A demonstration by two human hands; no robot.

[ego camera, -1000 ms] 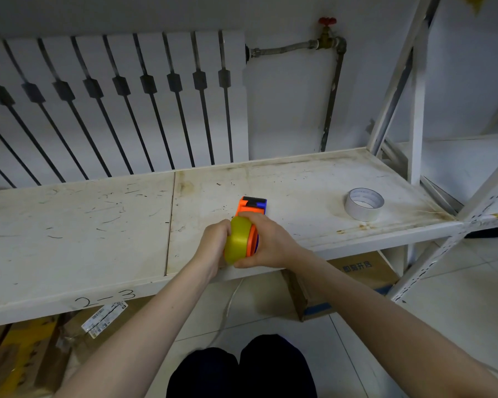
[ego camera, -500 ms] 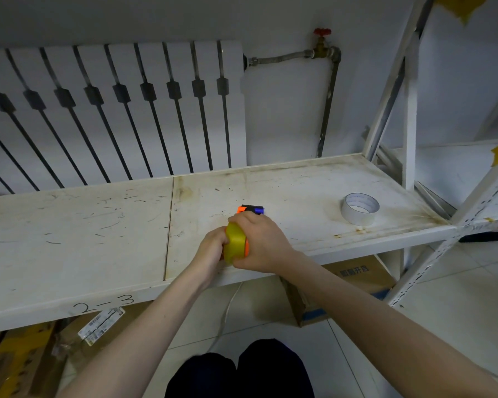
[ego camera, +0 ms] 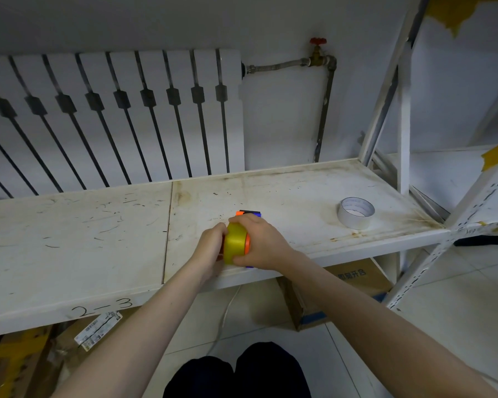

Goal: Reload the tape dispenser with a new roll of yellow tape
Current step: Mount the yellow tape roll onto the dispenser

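So the yellow tape roll (ego camera: pixel 235 243) is sandwiched between both hands right at the front edge of the shelf (ego camera: pixel 78 239), dead centre of the view, probably so the shelf takes the weight while it gets pushed home. The right hand (ego camera: pixel 263 246) is wrapped around the orange-and-blue tape dispenser (ego camera: pixel 249 215), fingers closed over its body to keep it from sliding, with its nose poking out at 12 o'clock. The left hand (ego camera: pixel 211 248) is pressed tight against the roll's 9 o'clock side, looks like it's shoving it onto the hub. Can't tell if it's fully seated. The spent white roll (ego camera: pixel 355 212) sits well apart at 2 o'clock, out of the way.
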